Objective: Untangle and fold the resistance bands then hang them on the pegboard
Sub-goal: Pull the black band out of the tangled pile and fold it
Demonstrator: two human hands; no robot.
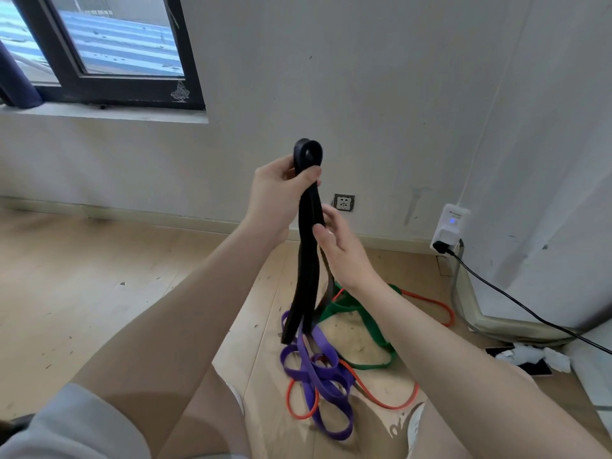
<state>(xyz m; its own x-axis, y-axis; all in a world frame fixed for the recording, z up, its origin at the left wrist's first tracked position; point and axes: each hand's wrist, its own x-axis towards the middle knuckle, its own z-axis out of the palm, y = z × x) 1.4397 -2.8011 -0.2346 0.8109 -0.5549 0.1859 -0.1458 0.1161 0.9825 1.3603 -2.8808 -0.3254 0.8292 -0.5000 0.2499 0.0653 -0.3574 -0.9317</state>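
head view: your left hand grips the black band, a flat matte strap folded double, held up before the wall; your right hand pinches it lower. three others lie tangled on the floor: one purple band, one green band, one orange band.

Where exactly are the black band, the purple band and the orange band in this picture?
black band (308,260), head view, on the flat strands hanging below the left hand (276,193).
purple band (318,376), head view, on the knotted loops on the floor.
orange band (402,404), head view, on the thin curve near the right knee.
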